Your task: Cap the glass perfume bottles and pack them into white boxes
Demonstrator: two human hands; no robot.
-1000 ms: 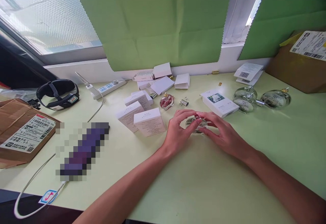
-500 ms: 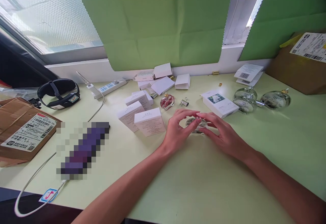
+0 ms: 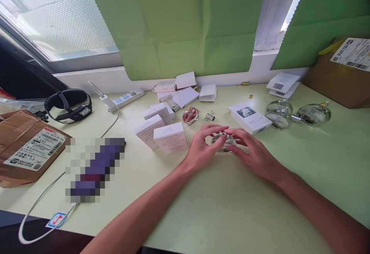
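Observation:
A round clear glass perfume bottle [image 3: 227, 148] rests on the table between my two hands. My left hand [image 3: 206, 143] has its fingers closed at the bottle's neck, with the thumb and fingertips pinching there. From the other side my right hand [image 3: 252, 149] pinches the same neck, its thumb lower against the glass. The fingers hide most of the bottle's top. Just beyond my hands lie a silver cap [image 3: 210, 117] and a red-filled bottle [image 3: 190, 115] with a gold neck.
White cartons [image 3: 171, 138] stand to the left, and a flower-printed box [image 3: 250, 118] lies to the right. Further right are several glass bottles [image 3: 313, 114]. A power strip [image 3: 128, 99], headset [image 3: 68, 105], blurred phone [image 3: 98, 169] and cardboard box [image 3: 31, 146] occupy the left side.
The view has shifted very slightly. Both hands stay at the bottle's neck, with only tiny finger movement.

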